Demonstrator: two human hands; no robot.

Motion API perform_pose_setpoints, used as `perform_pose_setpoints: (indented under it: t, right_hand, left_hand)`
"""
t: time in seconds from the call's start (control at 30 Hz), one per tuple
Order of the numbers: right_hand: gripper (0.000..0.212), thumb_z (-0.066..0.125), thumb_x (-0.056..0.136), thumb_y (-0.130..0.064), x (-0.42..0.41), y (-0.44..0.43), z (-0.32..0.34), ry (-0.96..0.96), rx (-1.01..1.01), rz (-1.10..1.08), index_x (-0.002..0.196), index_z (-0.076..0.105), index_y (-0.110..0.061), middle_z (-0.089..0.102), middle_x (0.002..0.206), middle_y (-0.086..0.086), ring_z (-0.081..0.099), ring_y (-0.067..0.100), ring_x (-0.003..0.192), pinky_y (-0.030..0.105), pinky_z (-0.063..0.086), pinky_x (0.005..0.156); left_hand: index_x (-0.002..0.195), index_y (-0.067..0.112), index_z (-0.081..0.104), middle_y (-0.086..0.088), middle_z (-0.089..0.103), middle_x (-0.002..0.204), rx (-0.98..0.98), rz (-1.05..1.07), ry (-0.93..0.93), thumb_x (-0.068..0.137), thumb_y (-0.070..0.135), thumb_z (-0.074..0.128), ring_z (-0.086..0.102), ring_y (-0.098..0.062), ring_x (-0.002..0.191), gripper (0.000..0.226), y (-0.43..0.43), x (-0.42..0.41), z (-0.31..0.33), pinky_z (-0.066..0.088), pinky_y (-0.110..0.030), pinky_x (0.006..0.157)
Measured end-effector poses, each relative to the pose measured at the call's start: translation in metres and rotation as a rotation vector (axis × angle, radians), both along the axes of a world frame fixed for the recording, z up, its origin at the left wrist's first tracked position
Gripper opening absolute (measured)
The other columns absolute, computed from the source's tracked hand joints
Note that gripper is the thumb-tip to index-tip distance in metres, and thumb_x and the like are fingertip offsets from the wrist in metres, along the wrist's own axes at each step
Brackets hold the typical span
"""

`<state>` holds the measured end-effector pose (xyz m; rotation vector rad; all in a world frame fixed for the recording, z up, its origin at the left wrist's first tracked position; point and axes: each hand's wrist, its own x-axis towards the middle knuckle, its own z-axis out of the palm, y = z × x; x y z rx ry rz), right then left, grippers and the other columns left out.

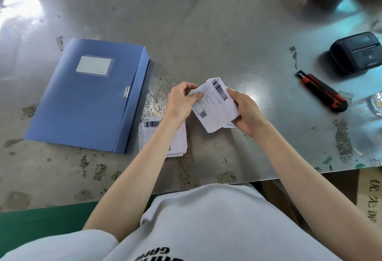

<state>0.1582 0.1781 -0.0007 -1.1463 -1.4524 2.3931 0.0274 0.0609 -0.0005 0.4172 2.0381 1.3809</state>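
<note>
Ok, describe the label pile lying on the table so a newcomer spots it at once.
Start at the blue file box on the left of the metal table. Off its near right corner lies the label pile, white slips with a barcode on top, partly under the left forearm. Unlike the held slips, gripped by the left hand and right hand, it lies flat.
</note>
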Motion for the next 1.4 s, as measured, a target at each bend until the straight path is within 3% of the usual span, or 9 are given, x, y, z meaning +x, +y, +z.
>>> perform_pose_setpoints:
  t: [0.17,0.43,0.6,0.73,0.93,1.13,1.27,1.33,1.4]
  right_hand:
    - [0.025,0.047,0.098,-0.009,-0.001,-0.002,-0.003,-0.044,0.152,-0.014,0.085,0.068,-0.011,0.069,0.075,0.004,0.059,0.017,0.064,0.028,0.046,0.059]
    - [0.018,0.062,0.086,-0.005,0.001,0.019,0.005,0.004,0.204,-0.365,0.072,0.061,-0.017,0.069,0.067,-0.003,0.062,0.012,0.058,0.027,0.052,0.058]
    - [0.023,0.065,0.079,0.000,-0.002,0.024,0.013,0.064,0.163,-0.463,0.065,0.064,-0.018,0.069,0.068,-0.001,0.062,0.017,0.063,0.031,0.051,0.066]
    - [0.021,0.071,0.075,-0.001,-0.011,0.015,0.010,-0.076,0.156,-0.387,0.065,0.059,-0.017,0.066,0.071,0.003,0.060,0.022,0.067,0.040,0.051,0.072]
    - [0.021,0.067,0.082,0.000,-0.021,-0.007,0.008,-0.167,0.096,-0.380,0.072,0.053,-0.012,0.063,0.075,0.007,0.060,0.022,0.068,0.037,0.056,0.068]
    - [0.023,0.063,0.084,0.003,-0.034,-0.024,0.016,-0.109,-0.052,-0.503,0.074,0.048,-0.010,0.064,0.081,0.008,0.063,0.023,0.078,0.045,0.055,0.079]
    - [0.021,0.065,0.084,-0.006,-0.034,-0.029,0.016,-0.103,0.103,-0.387,0.073,0.049,-0.013,0.064,0.080,0.006,0.061,0.020,0.075,0.035,0.055,0.070]
    - [0.017,0.065,0.085,-0.014,-0.031,-0.024,0.011,-0.148,0.299,-0.368,0.075,0.052,-0.015,0.062,0.078,0.001,0.057,0.015,0.071,0.024,0.049,0.064]
    - [0.007,0.063,0.085,-0.016,-0.026,-0.013,0.003,-0.244,0.541,-0.332,0.084,0.056,-0.016,0.060,0.084,-0.003,0.055,0.015,0.080,0.026,0.043,0.072]
  left_hand:
    - [0.084,0.020,0.057,-0.010,0.070,0.099,-0.012,0.063,0.001,0.087,0.016,0.068,0.065,-0.027,0.096,0.012,-0.009,-0.002,-0.006,0.053,-0.041,0.085]
    - [0.097,0.018,0.054,0.000,0.062,0.099,-0.135,0.267,0.100,0.090,0.014,0.059,0.058,-0.016,0.090,0.010,-0.023,-0.015,-0.014,0.046,-0.022,0.065]
    - [0.099,0.017,0.049,-0.008,0.064,0.103,-0.065,0.346,0.079,0.088,0.008,0.054,0.062,-0.023,0.095,0.015,-0.017,-0.009,-0.009,0.050,-0.030,0.068]
    - [0.105,0.017,0.049,-0.001,0.062,0.099,0.096,0.346,0.006,0.088,0.006,0.053,0.062,-0.016,0.090,0.021,-0.007,0.007,-0.002,0.053,-0.037,0.077]
    - [0.107,0.022,0.049,-0.013,0.059,0.118,0.262,0.348,-0.173,0.099,0.014,0.040,0.058,-0.029,0.110,0.014,0.002,0.030,0.007,0.048,-0.060,0.093]
    - [0.108,0.016,0.048,-0.011,0.059,0.114,0.366,0.300,-0.230,0.098,0.015,0.051,0.061,-0.024,0.105,0.010,0.001,0.042,0.008,0.051,-0.058,0.089]
    - [0.106,0.012,0.052,-0.018,0.062,0.115,0.301,0.310,-0.187,0.094,0.008,0.051,0.062,-0.032,0.106,0.013,-0.003,0.041,0.004,0.052,-0.057,0.088]
    - [0.105,0.013,0.052,-0.016,0.063,0.113,0.262,0.354,-0.174,0.095,0.008,0.049,0.063,-0.029,0.104,0.012,-0.006,0.038,0.001,0.052,-0.055,0.088]
    - [0.102,0.014,0.052,-0.014,0.064,0.111,0.241,0.397,-0.167,0.095,0.007,0.049,0.063,-0.029,0.103,0.011,-0.012,0.033,-0.001,0.052,-0.054,0.089]
